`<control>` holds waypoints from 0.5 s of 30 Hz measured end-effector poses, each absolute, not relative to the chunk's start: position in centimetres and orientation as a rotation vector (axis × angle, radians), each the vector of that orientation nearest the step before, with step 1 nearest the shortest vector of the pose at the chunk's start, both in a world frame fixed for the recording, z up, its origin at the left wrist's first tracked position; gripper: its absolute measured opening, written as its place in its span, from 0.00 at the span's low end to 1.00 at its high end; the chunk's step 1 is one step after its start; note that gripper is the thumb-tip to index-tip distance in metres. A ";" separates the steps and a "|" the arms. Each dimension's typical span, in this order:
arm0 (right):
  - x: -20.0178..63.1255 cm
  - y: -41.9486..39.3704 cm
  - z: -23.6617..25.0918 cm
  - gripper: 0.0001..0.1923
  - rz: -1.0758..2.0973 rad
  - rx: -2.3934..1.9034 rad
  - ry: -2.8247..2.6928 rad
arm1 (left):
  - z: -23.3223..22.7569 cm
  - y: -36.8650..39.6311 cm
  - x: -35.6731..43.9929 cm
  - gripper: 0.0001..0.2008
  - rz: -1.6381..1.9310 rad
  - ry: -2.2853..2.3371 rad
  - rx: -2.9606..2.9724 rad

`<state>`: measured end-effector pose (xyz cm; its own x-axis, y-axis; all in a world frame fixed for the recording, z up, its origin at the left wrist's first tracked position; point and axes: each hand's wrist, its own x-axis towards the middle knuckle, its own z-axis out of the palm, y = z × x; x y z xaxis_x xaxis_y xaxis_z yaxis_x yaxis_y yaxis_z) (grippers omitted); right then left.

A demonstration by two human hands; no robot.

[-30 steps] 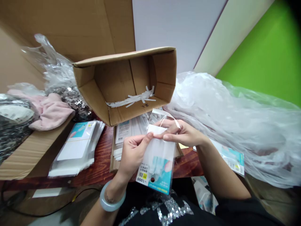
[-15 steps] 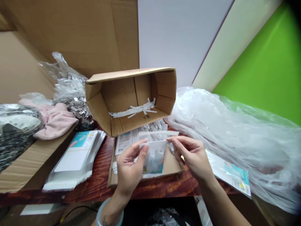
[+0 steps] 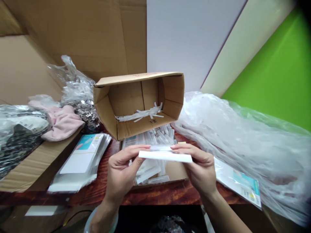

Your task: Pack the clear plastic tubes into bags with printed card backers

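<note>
Both my hands pinch a flat plastic packet (image 3: 165, 156) above a shallow cardboard tray (image 3: 177, 171). Its white edge faces me, and its printed side is out of sight. My left hand (image 3: 121, 173) has thumb and fingers closed on the left end. On the right end, the fingers of my right hand (image 3: 202, 170) are closed too. Translucent white strips (image 3: 152, 171) lie loose in the tray beneath the packet, with more heaped behind it.
An open cardboard box (image 3: 138, 103) lies tipped behind the tray, white strips inside. At left are stacked packets (image 3: 80, 158), a pink cloth (image 3: 62, 123) and a bag of small metal pieces (image 3: 85, 113). At right, plastic sheeting (image 3: 238, 129) lies beside another packet (image 3: 239, 181).
The packet has tilted from hanging with its blue print showing to nearly edge-on. My right hand has shifted its grip to the packet's right end, and my left hand has moved slightly left.
</note>
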<state>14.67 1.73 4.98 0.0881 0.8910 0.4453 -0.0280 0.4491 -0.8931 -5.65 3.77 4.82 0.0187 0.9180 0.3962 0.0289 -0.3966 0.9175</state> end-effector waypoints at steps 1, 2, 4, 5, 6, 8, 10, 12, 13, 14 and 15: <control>14.6 1.6 4.7 0.11 0.751 -0.859 -1.308 | 4.8 3.7 -5.5 0.06 1.478 0.955 1.448; 14.3 1.5 4.3 0.12 0.677 -0.859 -1.301 | 4.6 3.5 -5.2 0.05 1.482 0.906 1.327; 13.5 1.2 3.4 0.10 0.569 -0.887 -1.264 | 4.1 3.3 -4.0 0.02 1.493 0.815 1.001; 13.0 1.1 2.8 0.07 0.544 -0.908 -1.232 | 3.7 3.2 -3.4 0.01 1.494 0.780 0.823; 12.4 1.0 2.3 0.04 0.547 -0.933 -1.188 | 3.3 3.2 -2.7 0.03 1.501 0.756 0.669; 11.3 1.0 1.3 0.09 0.642 -0.995 -1.058 | 2.6 3.2 -1.5 0.08 1.529 0.743 0.473; 10.4 1.1 0.5 0.16 0.796 -1.040 -0.890 | 2.1 3.4 -0.7 0.11 1.578 0.758 0.428; 10.1 1.3 0.1 0.16 0.959 -1.084 -0.778 | 1.9 3.5 -0.5 0.14 1.632 0.784 0.464; 10.2 1.4 0.1 0.15 1.007 -1.106 -0.761 | 1.9 3.5 -0.5 0.16 1.648 0.801 0.489; 10.5 1.6 0.1 0.15 0.994 -1.138 -0.773 | 2.0 3.5 -0.6 0.17 1.654 0.821 0.518; 10.8 1.7 0.3 0.19 0.907 -1.180 -0.818 | 2.1 3.5 -0.8 0.18 1.651 0.839 0.558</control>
